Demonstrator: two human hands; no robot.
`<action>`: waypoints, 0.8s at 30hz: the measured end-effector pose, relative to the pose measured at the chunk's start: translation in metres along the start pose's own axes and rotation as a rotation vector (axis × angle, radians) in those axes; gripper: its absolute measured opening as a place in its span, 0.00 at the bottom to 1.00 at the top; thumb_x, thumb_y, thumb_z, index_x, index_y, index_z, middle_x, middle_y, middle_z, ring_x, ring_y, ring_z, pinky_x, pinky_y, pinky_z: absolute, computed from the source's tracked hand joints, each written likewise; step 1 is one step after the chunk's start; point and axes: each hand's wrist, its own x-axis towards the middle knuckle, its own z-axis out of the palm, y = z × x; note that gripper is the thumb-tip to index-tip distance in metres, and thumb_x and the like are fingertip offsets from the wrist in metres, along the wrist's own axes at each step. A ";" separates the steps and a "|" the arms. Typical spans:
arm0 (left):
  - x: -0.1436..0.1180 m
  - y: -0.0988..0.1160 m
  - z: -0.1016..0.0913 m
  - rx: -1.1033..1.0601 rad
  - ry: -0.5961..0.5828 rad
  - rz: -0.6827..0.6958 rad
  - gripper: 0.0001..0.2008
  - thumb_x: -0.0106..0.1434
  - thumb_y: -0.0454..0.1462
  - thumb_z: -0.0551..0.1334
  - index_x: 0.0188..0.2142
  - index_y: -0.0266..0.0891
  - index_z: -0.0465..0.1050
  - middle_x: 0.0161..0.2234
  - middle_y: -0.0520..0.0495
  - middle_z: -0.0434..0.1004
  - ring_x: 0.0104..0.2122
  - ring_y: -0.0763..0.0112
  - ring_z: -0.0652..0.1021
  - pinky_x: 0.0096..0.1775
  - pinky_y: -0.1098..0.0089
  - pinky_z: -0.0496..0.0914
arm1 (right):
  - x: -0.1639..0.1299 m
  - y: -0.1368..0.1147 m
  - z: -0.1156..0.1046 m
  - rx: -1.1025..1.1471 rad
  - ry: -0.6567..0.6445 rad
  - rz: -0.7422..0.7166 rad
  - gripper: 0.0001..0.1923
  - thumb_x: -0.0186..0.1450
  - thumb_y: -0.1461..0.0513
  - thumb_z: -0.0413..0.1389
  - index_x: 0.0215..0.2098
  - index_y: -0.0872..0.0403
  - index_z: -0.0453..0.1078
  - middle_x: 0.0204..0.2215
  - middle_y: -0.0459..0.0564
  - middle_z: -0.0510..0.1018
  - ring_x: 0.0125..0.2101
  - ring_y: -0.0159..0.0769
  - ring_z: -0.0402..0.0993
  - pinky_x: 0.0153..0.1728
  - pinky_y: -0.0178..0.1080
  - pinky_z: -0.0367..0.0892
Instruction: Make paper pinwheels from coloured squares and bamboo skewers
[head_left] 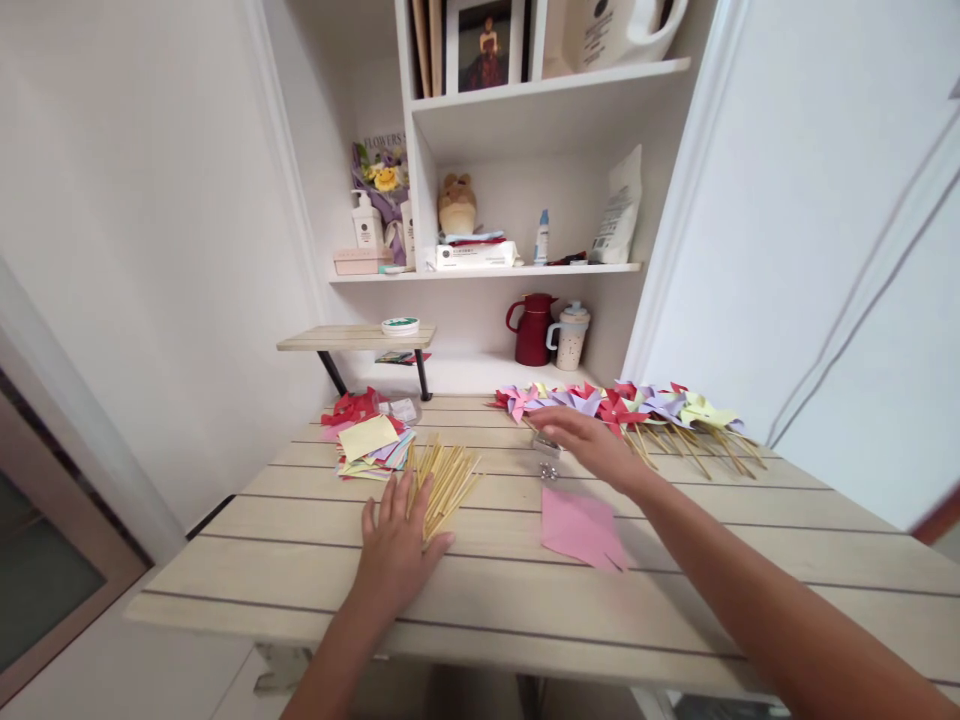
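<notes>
My left hand [396, 545] lies with spread fingers against the near end of a bundle of thin wooden sticks [450, 480]. Over a small clear box [547, 443] reaches my right hand [581, 440], its fingers stretched out and nothing visible in them; they partly cover the box. Just below it is a little heap of shiny metal pins [548, 471]. A pink paper square [581, 528] with a cut at its corner lies flat in front of the pins. Behind my right hand, several paper pinwheels [660, 408] on sticks lie in a row.
Coloured paper sheets [371, 442] are stacked left of the sticks, with red paper pieces [354, 407] behind. A small raised shelf [352, 338] stands at the back left. A red jug [533, 330] and a lidded cup [571, 337] are at the back.
</notes>
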 end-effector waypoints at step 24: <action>0.065 0.028 0.006 -0.119 -0.247 0.250 0.25 0.70 0.41 0.48 0.63 0.41 0.65 0.67 0.39 0.61 0.66 0.58 0.61 0.64 0.51 0.52 | -0.032 0.039 -0.007 0.154 0.206 0.257 0.19 0.63 0.49 0.54 0.39 0.54 0.75 0.26 0.48 0.77 0.23 0.36 0.73 0.29 0.41 0.71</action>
